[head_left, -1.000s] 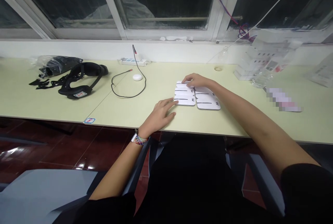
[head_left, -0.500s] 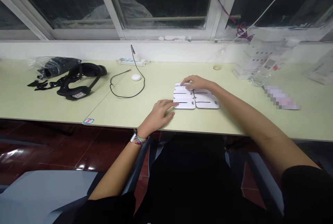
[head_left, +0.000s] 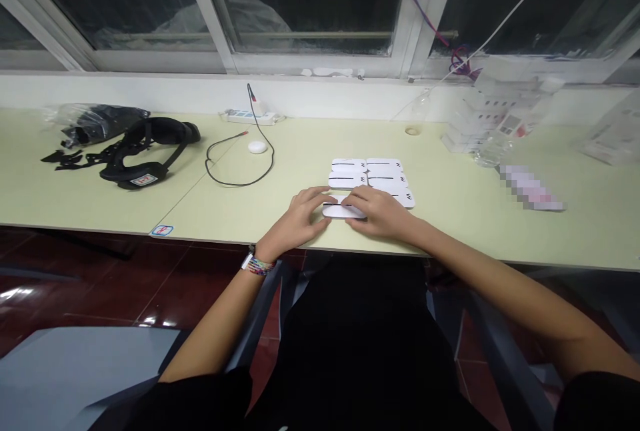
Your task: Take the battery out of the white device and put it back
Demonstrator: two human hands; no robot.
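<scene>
A white card (head_left: 343,210) with rounded corners and a black line lies close to the table's front edge. My left hand (head_left: 296,221) grips its left end between fingers and thumb. On its right end, my right hand (head_left: 384,214) has a similar hold, covering that corner. Just beyond, several matching white cards (head_left: 384,165) lie in two columns, each with a black line; a mark like a "W" shows near the right end of most. Part of the nearest card in the right column is hidden behind my right hand.
On the left lie a black head strap (head_left: 133,175) and a clear plastic bag (head_left: 100,121) of black items. A looped cable (head_left: 240,185), a small white oval object (head_left: 257,147) and a power strip (head_left: 247,117) are behind. White boxes (head_left: 463,134) and a clear bottle (head_left: 493,151) stand right.
My right hand has come back from the far cards to the near one. That card has slid toward me, apart from the others, and both hands now hold it.
</scene>
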